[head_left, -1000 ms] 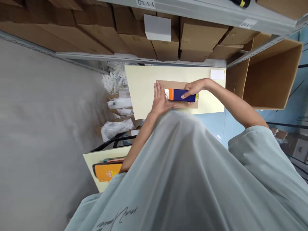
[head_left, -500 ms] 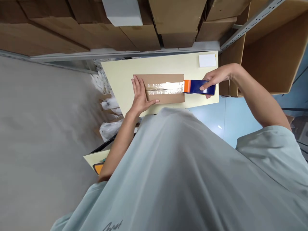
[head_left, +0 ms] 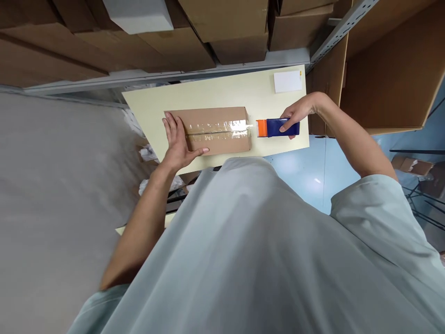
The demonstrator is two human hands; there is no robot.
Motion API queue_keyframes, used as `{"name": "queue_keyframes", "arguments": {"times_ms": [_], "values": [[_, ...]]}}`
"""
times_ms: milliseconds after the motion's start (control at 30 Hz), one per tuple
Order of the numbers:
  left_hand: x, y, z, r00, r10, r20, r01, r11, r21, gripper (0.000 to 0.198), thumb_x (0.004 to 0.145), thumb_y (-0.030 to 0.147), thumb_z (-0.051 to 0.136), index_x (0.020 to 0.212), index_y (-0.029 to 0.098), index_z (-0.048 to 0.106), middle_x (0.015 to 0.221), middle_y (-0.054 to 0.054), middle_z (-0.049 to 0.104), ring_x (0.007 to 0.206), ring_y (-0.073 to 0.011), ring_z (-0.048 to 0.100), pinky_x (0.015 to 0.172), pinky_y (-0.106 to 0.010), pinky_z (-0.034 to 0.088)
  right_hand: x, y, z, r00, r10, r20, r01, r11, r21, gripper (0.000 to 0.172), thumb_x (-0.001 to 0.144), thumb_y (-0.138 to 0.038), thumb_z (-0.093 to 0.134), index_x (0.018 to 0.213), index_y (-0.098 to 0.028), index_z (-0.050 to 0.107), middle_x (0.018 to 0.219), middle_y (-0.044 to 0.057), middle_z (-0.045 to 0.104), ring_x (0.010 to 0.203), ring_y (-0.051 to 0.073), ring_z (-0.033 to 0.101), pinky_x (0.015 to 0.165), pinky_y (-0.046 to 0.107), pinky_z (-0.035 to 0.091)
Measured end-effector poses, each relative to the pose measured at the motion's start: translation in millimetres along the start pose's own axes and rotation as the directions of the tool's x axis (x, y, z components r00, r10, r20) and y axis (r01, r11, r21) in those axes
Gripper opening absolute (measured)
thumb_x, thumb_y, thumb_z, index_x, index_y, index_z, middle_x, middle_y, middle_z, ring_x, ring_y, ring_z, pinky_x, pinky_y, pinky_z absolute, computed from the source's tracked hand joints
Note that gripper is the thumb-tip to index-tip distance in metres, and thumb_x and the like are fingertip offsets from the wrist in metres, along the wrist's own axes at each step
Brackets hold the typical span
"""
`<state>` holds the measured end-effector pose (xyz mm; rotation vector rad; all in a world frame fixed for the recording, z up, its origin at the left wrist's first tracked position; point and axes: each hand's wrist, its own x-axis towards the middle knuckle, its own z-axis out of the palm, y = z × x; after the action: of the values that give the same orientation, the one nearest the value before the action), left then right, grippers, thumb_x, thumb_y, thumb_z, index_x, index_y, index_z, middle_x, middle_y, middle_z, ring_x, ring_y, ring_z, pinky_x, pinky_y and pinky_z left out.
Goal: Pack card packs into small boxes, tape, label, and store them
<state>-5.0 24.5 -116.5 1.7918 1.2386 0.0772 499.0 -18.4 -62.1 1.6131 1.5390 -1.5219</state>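
A long brown cardboard box (head_left: 219,146) lies on the pale yellow tabletop (head_left: 215,93). Clear packing tape (head_left: 219,127) runs along its middle seam to the right end. My left hand (head_left: 177,146) rests on the box's left end, fingers spread over the top and thumb along the near edge. In my right hand (head_left: 295,115) is a blue and orange tape dispenser (head_left: 278,127), gripped by its blue body. Its orange end faces the box and sits a little to the right of it. A short strip of tape seems to span the gap between them.
A white card or pad (head_left: 288,82) lies at the table's back right. Shelved cartons (head_left: 225,21) and a white box (head_left: 139,16) stand behind the table. To the right is a large open carton (head_left: 392,74) beside a metal shelf post (head_left: 342,30).
The dispenser has come away from the box's right end, leaving a gap. The box and both hands appear farther left, partly because the camera view has shifted.
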Motion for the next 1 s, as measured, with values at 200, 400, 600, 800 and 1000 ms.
{"name": "queue_keyframes", "arguments": {"times_ms": [200, 400, 600, 800, 1000], "values": [[-3, 16, -1.8, 1.000, -0.031, 0.004, 0.031, 1.000, -0.001, 0.156, 0.070, 0.097, 0.093, 0.186, 0.018, 0.026, 0.201, -0.020, 0.003, 0.181, -0.0552, -0.024, 0.145, -0.080, -0.015, 5, -9, 20, 0.994, -0.102, 0.044, 0.104, 0.993, -0.057, 0.068, 0.099, -0.081, 0.081, 0.108, -0.014, 0.085, 0.118, 0.012, 0.087, 0.121, 0.037, 0.083, 0.106, 0.051, 0.066], [-1, 5, 0.5, 0.998, -0.066, 0.015, 0.065, 0.997, 0.053, 0.161, 0.066, 0.089, 0.100, 0.188, 0.017, 0.024, 0.200, -0.024, -0.006, 0.181, -0.0545, -0.024, 0.147, -0.077, -0.010, -9, -36, 37, 0.993, -0.080, 0.093, 0.082, 0.996, -0.020, 0.054, 0.107, -0.069, 0.077, 0.107, -0.016, 0.085, 0.104, 0.011, 0.087, 0.106, 0.033, 0.084, 0.096, 0.045, 0.065], [-1, -1, 1.6, 0.997, -0.073, 0.022, 0.072, 0.995, 0.072, 0.165, 0.065, 0.080, 0.104, 0.190, 0.018, 0.016, 0.199, -0.025, -0.013, 0.181, -0.0516, -0.026, 0.147, -0.076, -0.009, -25, -62, 49, 0.998, -0.004, 0.070, 0.010, 0.997, -0.082, 0.036, 0.113, -0.050, 0.067, 0.105, -0.018, 0.082, 0.090, 0.008, 0.084, 0.090, 0.029, 0.081, 0.086, 0.039, 0.059], [-1, -3, 1.8, 0.997, -0.056, 0.046, 0.053, 0.997, 0.061, 0.169, 0.066, 0.077, 0.105, 0.191, 0.015, 0.010, 0.197, -0.026, -0.019, 0.181, -0.0526, -0.027, 0.146, -0.075, -0.010, -38, -85, 63, 0.997, 0.045, -0.061, -0.052, 0.991, -0.127, 0.032, 0.112, -0.047, 0.067, 0.118, -0.018, 0.080, 0.094, 0.011, 0.083, 0.092, 0.032, 0.080, 0.086, 0.041, 0.058], [0, -3, 3.2, 0.997, -0.045, 0.064, 0.038, 0.994, 0.099, 0.168, 0.071, 0.075, 0.104, 0.190, 0.008, 0.006, 0.196, -0.031, -0.020, 0.180, -0.0529, -0.028, 0.146, -0.073, -0.012, -45, -100, 75, 0.981, 0.129, -0.145, -0.154, 0.972, -0.179, 0.033, 0.111, -0.040, 0.064, 0.129, -0.018, 0.080, 0.115, 0.018, 0.084, 0.109, 0.040, 0.080, 0.094, 0.049, 0.060]]}}
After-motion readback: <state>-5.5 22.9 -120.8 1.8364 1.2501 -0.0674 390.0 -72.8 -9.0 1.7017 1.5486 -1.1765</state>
